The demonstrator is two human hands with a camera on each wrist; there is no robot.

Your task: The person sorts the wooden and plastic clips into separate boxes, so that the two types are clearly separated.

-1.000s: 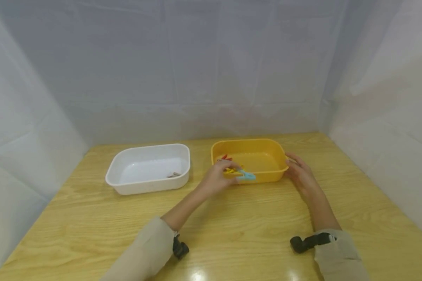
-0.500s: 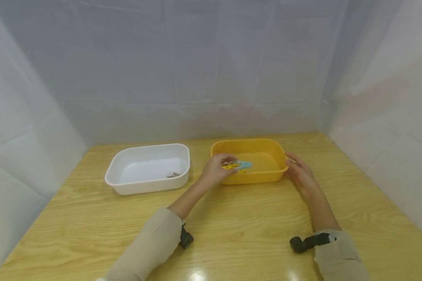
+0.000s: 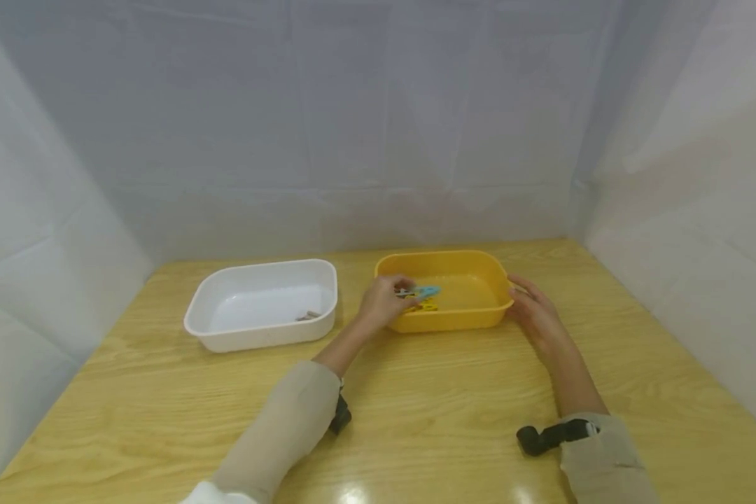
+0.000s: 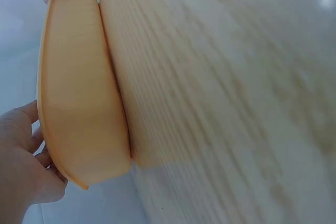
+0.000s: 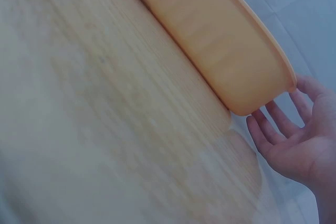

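**Mara:** Head view first: the left hand (image 3: 384, 302) has its fingers curled round a small bunch of clothes pegs (image 3: 421, 297), a blue one on top and yellow ones under it, held just above the near-left corner of the yellow tub (image 3: 472, 318).

**Jon:** And the right hand (image 3: 532, 311)?

**Mara:** Its fingers are straight and relaxed, and it rests against the right end of the yellow tub, steadying it. The right wrist view shows the same: fingers (image 5: 278, 121) spread beside the tub's corner, gripping nothing.

**Jon:** What else is near the tub?

**Mara:** Left of it, close but apart, sits the white tub (image 3: 261, 336) with a small brownish bit lying inside; I can't tell what it is. Both stand on the wooden worktop (image 3: 441, 413).

**Jon:** Risks?

**Mara:** I'd judge the bundle is the weak point. Several pegs in one pinch can slip, and one dropping on the tub's rim might bounce onto the worktop. If the right hand eased off, a knock could also slide the yellow tub.

**Jon:** Compared with a second ago?

**Mara:** Then the pegs hung over the yellow tub's near wall. Now they are farther in, over its inside, and the left arm reaches further forward. The right hand has barely shifted.
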